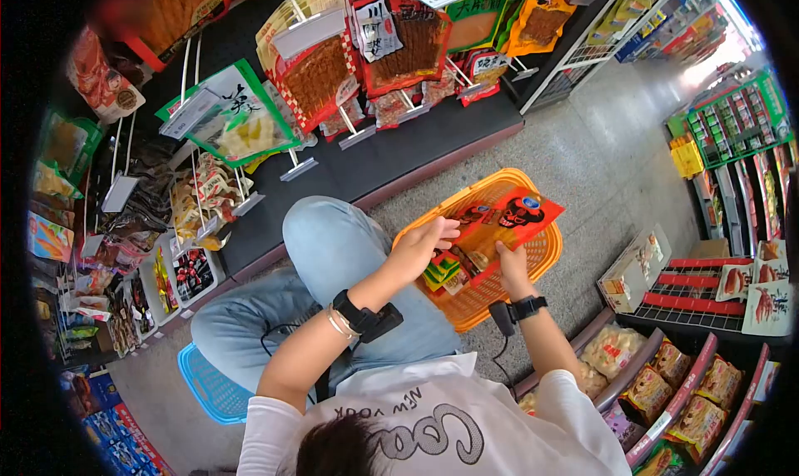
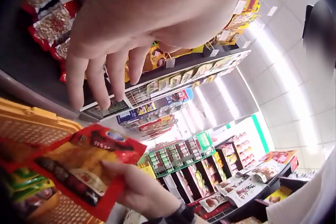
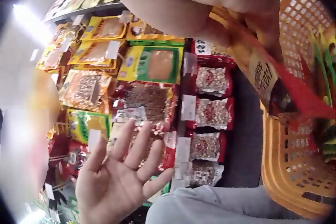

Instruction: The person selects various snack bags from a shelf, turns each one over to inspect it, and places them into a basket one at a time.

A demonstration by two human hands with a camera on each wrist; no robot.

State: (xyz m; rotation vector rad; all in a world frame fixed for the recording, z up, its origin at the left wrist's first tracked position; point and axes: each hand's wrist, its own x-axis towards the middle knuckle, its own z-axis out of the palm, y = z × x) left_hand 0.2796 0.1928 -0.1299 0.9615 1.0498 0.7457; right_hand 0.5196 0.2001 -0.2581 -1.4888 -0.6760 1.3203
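Observation:
My right hand (image 1: 513, 268) pinches a red snack packet (image 1: 526, 215) with a dark printed figure and a blue logo. It holds the packet tilted over an orange plastic basket (image 1: 545, 268). My left hand (image 1: 426, 247) is beside the packet's near side with its fingers spread and nothing in them. In the right wrist view the open palm of that left hand (image 3: 122, 179) faces the camera. Green and yellow packets (image 1: 443, 272) lie inside the basket, partly covered by the red one. The left wrist view shows the right thumb laid across the packet's front (image 2: 86, 161).
Hanging snack packets (image 1: 399, 43) fill the rack ahead, above a dark shelf ledge (image 1: 391, 147). The basket stands on the floor (image 1: 583, 164), by the person's bent knee (image 1: 333, 235). A blue basket (image 1: 212, 384) is at the left, and tiered shelves (image 1: 666, 384) stand at the right.

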